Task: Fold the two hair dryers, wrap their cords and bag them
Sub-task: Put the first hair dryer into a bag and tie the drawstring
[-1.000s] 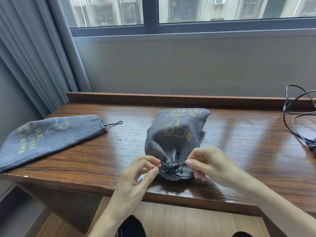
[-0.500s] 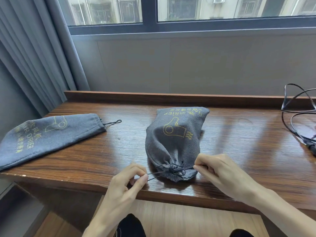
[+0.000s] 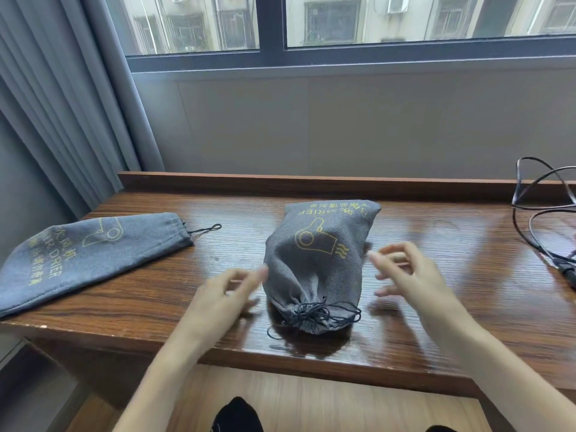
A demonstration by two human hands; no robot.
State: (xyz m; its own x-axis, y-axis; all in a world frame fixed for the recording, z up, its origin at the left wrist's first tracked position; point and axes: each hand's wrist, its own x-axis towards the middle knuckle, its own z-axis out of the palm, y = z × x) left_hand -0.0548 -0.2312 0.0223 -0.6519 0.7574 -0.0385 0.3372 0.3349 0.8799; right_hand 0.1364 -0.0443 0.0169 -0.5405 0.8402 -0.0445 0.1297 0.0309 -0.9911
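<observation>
A bulging grey drawstring bag (image 3: 314, 263) with a yellow hair-dryer print lies in the middle of the wooden table (image 3: 420, 338). Its mouth faces me and is cinched by a knotted black drawstring (image 3: 318, 313). My left hand (image 3: 224, 291) hovers just left of the bag with fingers spread, holding nothing. My right hand (image 3: 408, 275) hovers just right of it, fingers loose and blurred by motion. A second, flat grey bag (image 3: 90, 254) lies at the table's left end, its drawstring loop (image 3: 207, 229) trailing right. A black power cord (image 3: 539, 213) curls at the right edge; no dryer is visible.
A raised wooden ledge (image 3: 311, 182) runs along the table's back under the window. Grey curtains (image 3: 62, 104) hang at the left. The table's front edge is close to my body.
Both hands were pinching the drawstring ends and pulling the knot tight; they have now let go and moved up and apart to either side of the bag.
</observation>
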